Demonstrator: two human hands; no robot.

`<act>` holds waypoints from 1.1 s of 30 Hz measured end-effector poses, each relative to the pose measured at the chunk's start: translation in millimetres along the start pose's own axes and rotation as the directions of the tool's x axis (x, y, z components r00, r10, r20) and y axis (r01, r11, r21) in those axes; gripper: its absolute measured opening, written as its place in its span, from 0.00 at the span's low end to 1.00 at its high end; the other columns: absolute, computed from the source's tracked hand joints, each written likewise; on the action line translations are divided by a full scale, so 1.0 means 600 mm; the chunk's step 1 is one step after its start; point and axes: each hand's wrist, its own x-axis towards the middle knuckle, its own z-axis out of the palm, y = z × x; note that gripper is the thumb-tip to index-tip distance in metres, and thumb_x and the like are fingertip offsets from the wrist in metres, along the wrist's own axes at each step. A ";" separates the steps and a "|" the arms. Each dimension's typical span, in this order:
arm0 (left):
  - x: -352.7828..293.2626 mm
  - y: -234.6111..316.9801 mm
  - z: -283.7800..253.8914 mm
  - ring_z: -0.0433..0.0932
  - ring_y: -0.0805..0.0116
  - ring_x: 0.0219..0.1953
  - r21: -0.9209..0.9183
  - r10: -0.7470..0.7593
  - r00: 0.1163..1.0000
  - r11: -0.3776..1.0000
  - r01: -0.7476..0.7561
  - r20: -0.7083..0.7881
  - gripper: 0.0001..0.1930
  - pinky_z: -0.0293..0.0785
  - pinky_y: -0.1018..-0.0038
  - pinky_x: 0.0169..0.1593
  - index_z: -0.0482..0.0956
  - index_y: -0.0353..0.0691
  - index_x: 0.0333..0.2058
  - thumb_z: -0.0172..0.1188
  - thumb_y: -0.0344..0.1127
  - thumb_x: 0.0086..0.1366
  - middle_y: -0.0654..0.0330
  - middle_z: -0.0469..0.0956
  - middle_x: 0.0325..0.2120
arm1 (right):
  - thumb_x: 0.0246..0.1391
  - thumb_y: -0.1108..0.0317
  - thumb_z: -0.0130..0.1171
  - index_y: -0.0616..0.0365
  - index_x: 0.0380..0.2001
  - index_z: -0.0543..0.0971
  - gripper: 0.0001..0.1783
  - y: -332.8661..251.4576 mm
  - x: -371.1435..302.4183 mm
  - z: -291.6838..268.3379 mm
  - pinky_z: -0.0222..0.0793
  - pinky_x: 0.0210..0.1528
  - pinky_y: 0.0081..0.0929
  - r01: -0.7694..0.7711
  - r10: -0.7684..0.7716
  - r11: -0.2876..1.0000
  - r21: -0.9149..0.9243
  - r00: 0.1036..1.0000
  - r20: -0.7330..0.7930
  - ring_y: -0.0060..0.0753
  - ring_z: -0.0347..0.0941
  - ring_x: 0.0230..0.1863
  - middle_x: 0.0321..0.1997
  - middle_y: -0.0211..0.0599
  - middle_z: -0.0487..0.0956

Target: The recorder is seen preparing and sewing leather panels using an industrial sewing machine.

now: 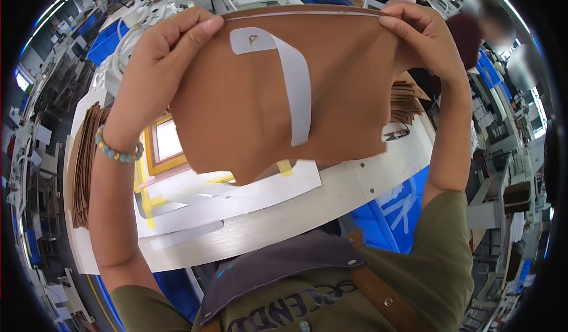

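Between my two hands a brown panel, leather-like, (pixel 346 95) is held up by its upper corners, stretched above the table. A pale narrow line runs along its top edge. My left hand (pixel 174 51), with a beaded bracelet at the wrist, pinches the upper left corner between thumb and fingers. At the upper right corner, my right hand (pixel 423 36) pinches the panel the same way. A white curved strip (pixel 294 78) lies on the face of the panel, its rounded end near the top and its tail hanging down. A small brown mark shows on that rounded end.
On the white table (pixel 349 181) lie a yellow frame (pixel 149 151) and white sheets with yellow tape. Stacks of brown pieces (pixel 86 160) stand left and right. Snips (pixel 396 134) lie at right. A blue bin (pixel 393 214) sits below the table edge; a person (pixel 464 39) is behind.
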 end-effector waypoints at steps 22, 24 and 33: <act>0.005 0.024 -0.073 0.81 0.85 0.38 0.251 0.005 0.998 0.968 -0.020 0.063 0.10 0.77 0.84 0.45 0.90 0.35 0.43 0.70 0.37 0.75 0.69 0.87 0.35 | 0.60 0.56 0.73 0.65 0.39 0.85 0.20 -0.026 0.068 0.233 0.69 0.38 0.29 -0.079 0.019 0.987 0.140 0.922 0.388 0.24 0.73 0.33 0.29 0.32 0.81; -0.009 0.016 -0.105 0.82 0.83 0.37 0.253 -0.041 0.999 0.967 0.035 0.018 0.11 0.78 0.82 0.45 0.91 0.35 0.44 0.70 0.38 0.75 0.67 0.88 0.34 | 0.60 0.56 0.74 0.65 0.38 0.85 0.20 -0.001 0.058 0.225 0.68 0.38 0.28 -0.100 0.033 0.985 0.144 0.913 0.407 0.22 0.72 0.33 0.28 0.31 0.80; -0.019 -0.032 -0.146 0.83 0.80 0.40 0.537 -0.094 0.938 0.837 -0.108 0.335 0.09 0.79 0.76 0.48 0.89 0.35 0.43 0.67 0.36 0.76 0.66 0.87 0.37 | 0.61 0.59 0.75 0.67 0.34 0.81 0.20 0.036 0.061 0.169 0.64 0.35 0.27 -0.165 0.116 0.984 0.062 0.871 0.477 0.19 0.64 0.31 0.25 0.26 0.71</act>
